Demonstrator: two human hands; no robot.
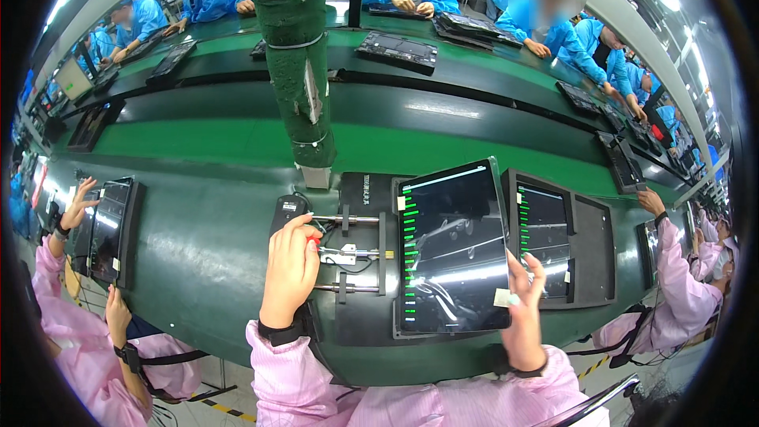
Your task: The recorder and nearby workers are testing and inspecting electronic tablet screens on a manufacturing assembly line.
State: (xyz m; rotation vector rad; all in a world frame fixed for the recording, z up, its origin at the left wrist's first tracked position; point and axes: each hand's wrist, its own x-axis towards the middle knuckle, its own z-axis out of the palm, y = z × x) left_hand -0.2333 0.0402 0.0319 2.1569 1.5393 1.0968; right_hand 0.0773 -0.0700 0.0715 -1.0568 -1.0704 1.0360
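My left hand [290, 270] bends its fingers over a small red part [314, 239] beside a black box [292, 205]; the fingers hide most of that part. Just to its right is a black fixture [365, 190] with metal rods and a small cylinder. A large tablet [455, 245] lies over the fixture's right side, its black screen lit with a column of green bars and covered in glare. My right hand [525, 312] grips the tablet's right edge, thumb by a pale label [502, 297] near the lower corner.
Right of the tablet, a black tray [593, 249] holds another tablet [544, 229] with green bars. A green-wrapped post [292, 71] rises behind the fixture. Co-workers in pink sit at both sides; one reaches toward a tablet [107, 229] at left. Blue-clad people work across the line.
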